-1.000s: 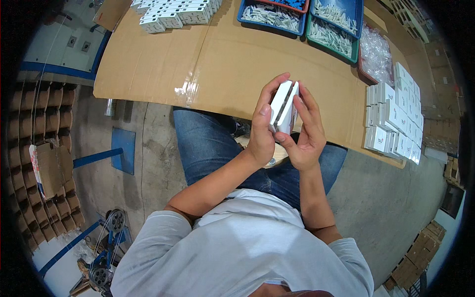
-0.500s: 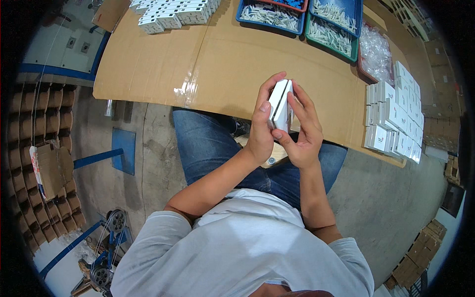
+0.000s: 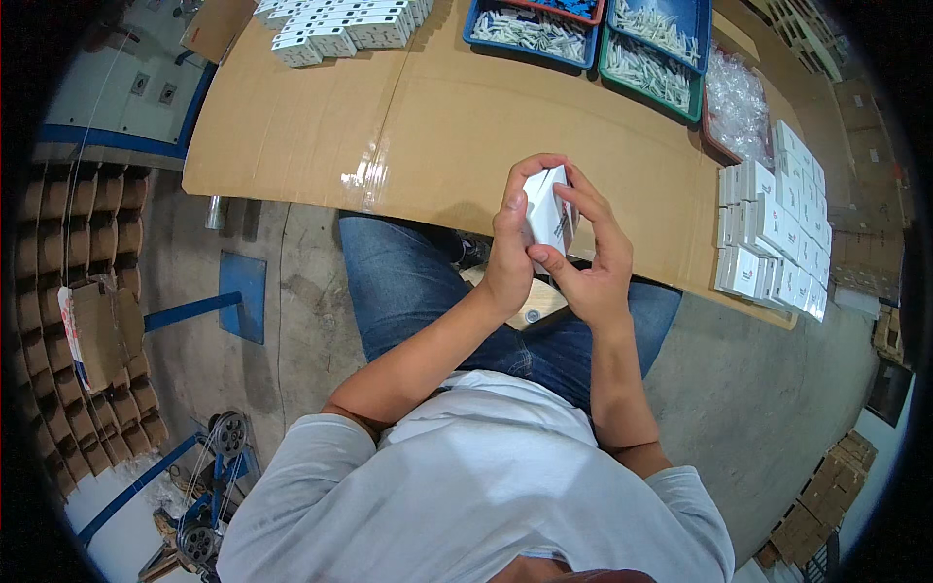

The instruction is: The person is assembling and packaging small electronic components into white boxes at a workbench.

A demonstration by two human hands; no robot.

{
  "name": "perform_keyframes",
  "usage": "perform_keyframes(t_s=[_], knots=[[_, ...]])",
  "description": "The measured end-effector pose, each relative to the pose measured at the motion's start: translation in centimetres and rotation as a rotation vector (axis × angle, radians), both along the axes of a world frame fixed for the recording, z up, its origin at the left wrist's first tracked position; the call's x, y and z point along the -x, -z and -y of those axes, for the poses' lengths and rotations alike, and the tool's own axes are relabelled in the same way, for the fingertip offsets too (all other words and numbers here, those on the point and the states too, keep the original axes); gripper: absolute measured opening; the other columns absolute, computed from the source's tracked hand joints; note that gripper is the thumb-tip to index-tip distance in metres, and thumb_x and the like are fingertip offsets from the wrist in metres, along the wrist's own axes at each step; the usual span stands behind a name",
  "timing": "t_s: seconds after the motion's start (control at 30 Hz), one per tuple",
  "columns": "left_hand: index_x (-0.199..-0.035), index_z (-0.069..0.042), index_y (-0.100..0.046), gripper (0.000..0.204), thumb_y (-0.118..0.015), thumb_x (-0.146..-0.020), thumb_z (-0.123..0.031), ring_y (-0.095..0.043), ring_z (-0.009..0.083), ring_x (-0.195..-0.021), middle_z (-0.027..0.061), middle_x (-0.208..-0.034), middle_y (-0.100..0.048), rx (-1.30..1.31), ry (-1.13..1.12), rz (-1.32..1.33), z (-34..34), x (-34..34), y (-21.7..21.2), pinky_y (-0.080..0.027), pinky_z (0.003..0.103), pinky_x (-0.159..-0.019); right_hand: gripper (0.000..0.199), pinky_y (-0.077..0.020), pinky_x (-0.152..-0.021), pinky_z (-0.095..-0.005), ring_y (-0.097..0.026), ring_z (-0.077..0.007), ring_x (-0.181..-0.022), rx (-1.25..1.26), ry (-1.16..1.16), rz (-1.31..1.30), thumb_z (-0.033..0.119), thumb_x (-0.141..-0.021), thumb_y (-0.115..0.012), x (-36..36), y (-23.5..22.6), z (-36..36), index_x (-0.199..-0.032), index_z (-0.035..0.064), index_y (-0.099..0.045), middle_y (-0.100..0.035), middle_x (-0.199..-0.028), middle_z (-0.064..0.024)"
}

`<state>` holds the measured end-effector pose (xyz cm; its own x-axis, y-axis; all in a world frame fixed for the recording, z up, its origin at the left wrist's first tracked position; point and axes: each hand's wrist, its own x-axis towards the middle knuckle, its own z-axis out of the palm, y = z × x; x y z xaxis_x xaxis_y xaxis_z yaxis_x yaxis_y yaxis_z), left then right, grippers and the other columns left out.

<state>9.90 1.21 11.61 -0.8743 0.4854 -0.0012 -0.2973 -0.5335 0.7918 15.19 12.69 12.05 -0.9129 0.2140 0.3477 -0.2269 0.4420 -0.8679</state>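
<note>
Your left hand (image 3: 507, 248) and right hand (image 3: 600, 267) clasp a smooth, white, oblong box (image 3: 545, 216) between curled fingers; beyond your fingertips spreads flat brown cardboard (image 3: 466, 121), with glossy tape (image 3: 367, 177) to their left.

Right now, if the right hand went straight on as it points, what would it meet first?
Most likely the white box, which the right hand touches; the left hand, on the box's other side, might come next, though depth is unclear.

A small white rectangular box (image 3: 550, 212) is held between the left hand (image 3: 509, 251) and the right hand (image 3: 599, 270), near the brown cardboard-covered worktop (image 3: 486, 121), where stacked white cuboid boxes (image 3: 789, 231) are placed rightward.
</note>
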Motion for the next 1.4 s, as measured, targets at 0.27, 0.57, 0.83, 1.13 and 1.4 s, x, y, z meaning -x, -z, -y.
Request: perform_keyframes(t_s=[0.27,0.57,0.83,1.13,1.4], knots=[[-0.139,-0.013,-0.053,0.070,-0.024,-0.106,-0.067,-0.069,0.0235,-0.108,0.0091,-0.118,-0.066,-0.098,0.163,0.471,0.6,1.6,-1.6,-0.058,0.040,-0.092,0.073,-0.0377,-0.117,-0.0465,-0.048,-0.0375,-0.142,-0.283,-0.133,-0.002,0.033,-0.075,-0.089,0.1,-3.4,-2.7,-0.141,0.0136,-0.064,-0.049,-0.155,-0.0184],[-0.148,-0.008,-0.050,0.081,-0.030,-0.103,-0.072,-0.060,0.0302,-0.125,0.0141,-0.140,-0.059,-0.191,0.334,0.738,1.7,1.1,-2.7,-0.050,0.049,-0.104,0.049,-0.0397,-0.116,-0.0471,-0.051,-0.0366,-0.140,-0.241,-0.373,0.084,0.023,-0.082,-0.083,0.5,-5.1,-5.0,-0.128,0.0096,-0.073,-0.064,-0.139,-0.0162],[-0.142,-0.008,-0.052,0.075,-0.033,-0.103,-0.069,-0.058,0.0353,-0.126,0.0173,-0.140,-0.058,-0.322,0.371,0.833,2.3,0.8,-1.8,-0.043,0.060,-0.110,0.027,-0.0565,-0.072,-0.0337,-0.076,-0.0269,-0.084,-0.181,-0.222,0.075,0.021,-0.097,-0.070,0.8,-5.5,-4.9,-0.116,0.0036,-0.076,-0.077,-0.097,-0.0154],[-0.143,-0.012,-0.052,0.059,-0.031,-0.108,-0.055,-0.055,0.0372,-0.130,0.0177,-0.143,-0.056,-0.486,0.399,0.899,2.5,0.5,-2.2,-0.041,0.064,-0.111,0.026,-0.0512,-0.061,-0.0304,-0.068,-0.0192,-0.066,-0.124,-0.221,0.228,0.023,-0.099,-0.067,1.8,-6.9,-4.6,-0.109,0.0015,-0.077,-0.074,-0.082,-0.0159],[-0.142,-0.011,-0.052,0.056,-0.031,-0.109,-0.052,-0.053,0.0354,-0.132,0.0163,-0.142,-0.055,-0.580,0.392,0.950,2.9,0.3,-2.3,-0.038,0.062,-0.113,0.029,-0.0532,-0.067,-0.0313,-0.070,-0.0201,-0.074,-0.103,-0.286,0.182,0.027,-0.100,-0.067,2.6,-6.3,-4.2,-0.103,-0.0003,-0.076,-0.075,-0.087,-0.0136]])
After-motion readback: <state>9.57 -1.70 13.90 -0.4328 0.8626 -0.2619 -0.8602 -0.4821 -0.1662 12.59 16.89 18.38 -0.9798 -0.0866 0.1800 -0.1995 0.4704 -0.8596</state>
